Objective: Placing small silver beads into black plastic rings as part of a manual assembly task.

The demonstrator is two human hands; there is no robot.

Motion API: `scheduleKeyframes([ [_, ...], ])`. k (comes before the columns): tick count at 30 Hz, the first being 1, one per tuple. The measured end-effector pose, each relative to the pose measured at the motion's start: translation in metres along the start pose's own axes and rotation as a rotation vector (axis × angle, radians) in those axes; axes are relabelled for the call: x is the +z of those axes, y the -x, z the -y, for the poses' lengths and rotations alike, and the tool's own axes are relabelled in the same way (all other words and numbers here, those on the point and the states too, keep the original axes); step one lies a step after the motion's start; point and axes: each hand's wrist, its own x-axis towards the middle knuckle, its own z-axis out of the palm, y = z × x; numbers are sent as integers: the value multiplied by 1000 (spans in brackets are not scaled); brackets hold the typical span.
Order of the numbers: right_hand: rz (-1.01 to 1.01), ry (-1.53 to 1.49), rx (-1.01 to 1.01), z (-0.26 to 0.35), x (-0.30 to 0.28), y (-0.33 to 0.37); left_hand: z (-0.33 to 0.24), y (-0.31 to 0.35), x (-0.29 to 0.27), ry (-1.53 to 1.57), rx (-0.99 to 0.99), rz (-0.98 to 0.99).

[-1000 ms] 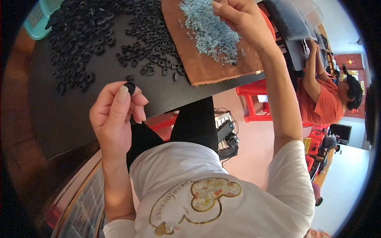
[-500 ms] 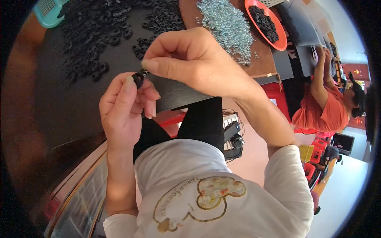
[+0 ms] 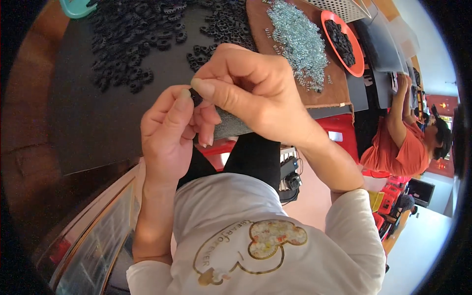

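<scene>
My left hand (image 3: 167, 132) pinches a small black plastic part (image 3: 196, 97) between thumb and forefinger, its other fingers curled beneath. Against the top of that part press the closed thumb and forefinger of my right hand (image 3: 250, 91); whatever lies between those tips is hidden. Both hands are held over the table's near edge. Beyond them, loose black plastic parts (image 3: 132, 39) are spread over the dark table (image 3: 98, 128), with another cluster (image 3: 223, 29) behind my right hand. A heap of small silvery metal springs (image 3: 300, 44) lies on a brown mat (image 3: 263, 32) to the right.
A red-orange dish (image 3: 360, 65) of black pieces stands right of the springs, near a white perforated basket (image 3: 351, 11). At the far left is a teal basket (image 3: 73, 9). To the right, a person in an orange shirt (image 3: 398, 142) works with a clear plastic bag (image 3: 386, 49).
Both hands have shifted slightly right and down in the picture, still together at the black part. A bit of shiny wire seen between the right fingertips and the part is now out of sight.
</scene>
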Motion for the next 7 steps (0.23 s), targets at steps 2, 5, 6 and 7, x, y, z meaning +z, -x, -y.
scheduleKeyframes([
  [2,16,142,-98,-7,-1,2,0,0,0,18,7,-5],
  [5,-12,637,-534,-15,0,4,1,1,-2,43,16,-4],
  [6,-38,603,-433,-13,5,11,2,2,-3,51,19,1],
  [7,-31,698,-464,-11,6,14,1,2,-4,53,22,0],
])
